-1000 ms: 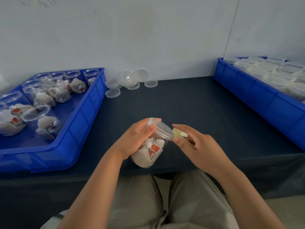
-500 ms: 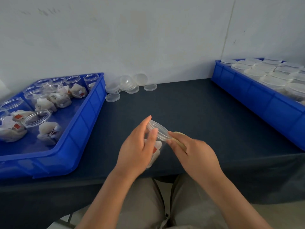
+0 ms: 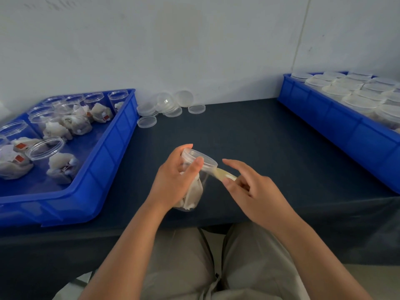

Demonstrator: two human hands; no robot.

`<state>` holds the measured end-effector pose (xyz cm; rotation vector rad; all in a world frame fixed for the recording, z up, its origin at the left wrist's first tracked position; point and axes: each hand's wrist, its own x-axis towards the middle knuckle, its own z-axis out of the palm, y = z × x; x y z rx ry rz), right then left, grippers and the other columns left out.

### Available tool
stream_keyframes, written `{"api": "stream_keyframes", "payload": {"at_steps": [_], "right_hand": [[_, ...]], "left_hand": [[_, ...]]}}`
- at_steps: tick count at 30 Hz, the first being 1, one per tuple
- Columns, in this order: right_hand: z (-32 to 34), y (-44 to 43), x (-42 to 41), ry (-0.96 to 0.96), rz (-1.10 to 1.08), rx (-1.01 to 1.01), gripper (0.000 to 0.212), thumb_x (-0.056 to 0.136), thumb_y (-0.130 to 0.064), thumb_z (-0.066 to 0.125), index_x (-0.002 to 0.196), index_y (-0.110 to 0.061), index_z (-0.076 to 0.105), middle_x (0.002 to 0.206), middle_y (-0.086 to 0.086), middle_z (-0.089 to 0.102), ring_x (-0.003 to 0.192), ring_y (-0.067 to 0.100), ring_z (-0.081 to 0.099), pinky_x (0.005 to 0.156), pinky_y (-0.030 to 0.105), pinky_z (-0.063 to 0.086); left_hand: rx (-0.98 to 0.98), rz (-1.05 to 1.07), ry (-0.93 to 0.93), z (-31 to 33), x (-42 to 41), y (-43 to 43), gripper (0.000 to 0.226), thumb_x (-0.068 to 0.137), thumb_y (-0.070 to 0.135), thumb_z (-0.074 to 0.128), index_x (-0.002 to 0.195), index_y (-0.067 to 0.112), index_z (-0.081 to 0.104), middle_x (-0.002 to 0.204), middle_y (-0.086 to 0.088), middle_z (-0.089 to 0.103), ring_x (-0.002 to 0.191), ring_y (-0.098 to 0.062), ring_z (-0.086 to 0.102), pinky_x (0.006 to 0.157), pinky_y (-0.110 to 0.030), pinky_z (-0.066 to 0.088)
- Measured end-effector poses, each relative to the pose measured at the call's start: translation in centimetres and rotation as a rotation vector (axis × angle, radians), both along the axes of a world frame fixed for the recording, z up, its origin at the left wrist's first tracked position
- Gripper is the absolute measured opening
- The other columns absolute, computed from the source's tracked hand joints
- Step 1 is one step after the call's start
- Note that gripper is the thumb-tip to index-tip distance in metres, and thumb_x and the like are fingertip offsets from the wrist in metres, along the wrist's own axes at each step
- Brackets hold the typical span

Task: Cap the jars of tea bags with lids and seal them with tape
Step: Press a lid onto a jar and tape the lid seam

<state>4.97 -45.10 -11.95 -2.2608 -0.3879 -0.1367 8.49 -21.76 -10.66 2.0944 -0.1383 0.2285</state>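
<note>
My left hand (image 3: 173, 182) grips a clear jar of tea bags (image 3: 192, 195), tilted to the right above the table's near edge. A clear lid (image 3: 200, 159) sits on the jar's mouth, with my left thumb and fingertip on its rim. A yellowish strip of tape (image 3: 224, 175) runs from under the lid to my right hand (image 3: 249, 191). That hand holds the tape roll, mostly hidden in its curled fingers, with the forefinger stretched out.
A blue bin (image 3: 104, 169) on the left holds several open jars of tea bags (image 3: 61, 167). Loose clear lids (image 3: 166, 107) lie by the back wall. Another blue bin (image 3: 337, 124) on the right holds several capped jars (image 3: 357, 100). The table (image 3: 249, 131) has a dark cloth.
My right hand has pulled away to the right, drawing a longer strip of tape out from the lid. My left hand has turned the jar, hiding the red tags.
</note>
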Motion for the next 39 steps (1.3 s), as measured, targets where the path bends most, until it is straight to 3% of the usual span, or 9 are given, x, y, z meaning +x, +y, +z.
{"api": "stream_keyframes", "payload": {"at_steps": [3, 7, 10, 16, 18, 21, 24, 31, 39], "right_hand": [[0.0, 0.0, 0.5, -0.006, -0.022, -0.041, 0.051, 0.102, -0.064, 0.044, 0.152, -0.053, 0.039, 0.087, -0.02, 0.065, 0.073, 0.007, 0.066, 0.057, 0.025, 0.054], [0.0, -0.3, 0.8, -0.018, -0.049, -0.041, 0.055, 0.097, -0.071, 0.043, 0.149, -0.055, 0.041, 0.084, -0.013, 0.064, 0.072, 0.01, 0.064, 0.058, 0.027, 0.054], [0.0, -0.2, 0.7, -0.023, -0.045, -0.038, 0.054, 0.096, -0.074, 0.043, 0.148, -0.059, 0.041, 0.083, -0.01, 0.065, 0.072, 0.01, 0.063, 0.058, 0.029, 0.055], [0.2, 0.2, 0.1, -0.051, -0.059, -0.079, 0.051, 0.102, -0.068, 0.045, 0.149, -0.05, 0.052, 0.094, -0.046, 0.06, 0.09, -0.016, 0.061, 0.064, 0.007, 0.045], [0.2, 0.4, -0.1, -0.084, -0.098, -0.097, 0.046, 0.103, -0.065, 0.046, 0.145, -0.046, 0.057, 0.086, -0.043, 0.059, 0.083, -0.015, 0.06, 0.062, 0.006, 0.043], [0.5, 0.9, -0.4, -0.129, -0.151, -0.152, 0.048, 0.103, -0.065, 0.043, 0.144, -0.044, 0.059, 0.089, -0.031, 0.065, 0.077, -0.005, 0.063, 0.056, 0.01, 0.039], [0.5, 1.2, -0.9, -0.145, -0.19, -0.187, 0.052, 0.101, -0.068, 0.038, 0.143, -0.044, 0.059, 0.094, -0.023, 0.07, 0.079, 0.0, 0.065, 0.06, 0.013, 0.039], [0.2, 1.7, -1.6, -0.167, -0.233, -0.211, 0.054, 0.1, -0.062, 0.035, 0.142, -0.039, 0.061, 0.091, -0.021, 0.066, 0.079, 0.004, 0.065, 0.065, 0.021, 0.05], [0.4, 0.5, -0.5, -0.003, -0.081, -0.024, 0.047, 0.1, -0.065, 0.046, 0.145, -0.051, 0.039, 0.077, -0.013, 0.066, 0.073, 0.003, 0.066, 0.054, 0.022, 0.05]], "left_hand": [[-0.084, -0.091, 0.025, 0.2, 0.2, 0.7, 0.065, 0.084, 0.09, 0.048, 0.139, 0.055, 0.052, 0.125, 0.042, 0.06, 0.116, 0.018, 0.058, 0.079, -0.002, 0.049], [-0.238, -0.232, 0.135, -0.3, 0.4, 1.0, 0.055, 0.096, 0.08, 0.047, 0.138, 0.047, 0.06, 0.129, 0.013, 0.071, 0.116, -0.01, 0.072, 0.091, -0.028, 0.057], [-0.337, -0.289, 0.204, -0.8, 0.6, 1.0, 0.054, 0.102, 0.069, 0.046, 0.142, 0.036, 0.06, 0.13, -0.001, 0.073, 0.116, -0.023, 0.073, 0.092, -0.034, 0.06], [-0.211, -0.254, 0.246, -0.7, 0.7, 1.2, 0.065, 0.082, 0.094, 0.044, 0.112, 0.041, 0.068, 0.111, 0.0, 0.073, 0.106, -0.023, 0.071, 0.091, -0.037, 0.062], [-0.1, -0.207, 0.162, -0.6, 0.7, 0.9, 0.069, 0.083, 0.094, 0.041, 0.11, 0.037, 0.067, 0.109, 0.003, 0.071, 0.101, -0.016, 0.069, 0.085, -0.037, 0.059], [-0.051, -0.029, 0.001, -0.4, 0.1, 0.2, 0.046, 0.09, 0.077, 0.049, 0.12, 0.047, 0.065, 0.114, 0.025, 0.069, 0.106, 0.008, 0.065, 0.08, -0.013, 0.052], [0.103, 0.006, -0.088, -0.1, -1.0, -0.6, 0.062, 0.096, 0.079, 0.036, 0.145, 0.046, 0.055, 0.118, 0.039, 0.064, 0.114, 0.022, 0.057, 0.087, -0.006, 0.049], [0.297, 0.117, -0.043, 0.0, -1.6, -3.1, 0.109, 0.056, 0.108, 0.054, 0.142, 0.043, 0.037, 0.124, 0.026, 0.057, 0.109, 0.002, 0.057, 0.079, -0.024, 0.047], [0.094, 0.114, -0.049, -0.3, -0.7, -1.5, 0.085, 0.064, 0.105, 0.054, 0.129, 0.051, 0.042, 0.108, 0.034, 0.064, 0.099, 0.01, 0.066, 0.071, -0.016, 0.053]]}}
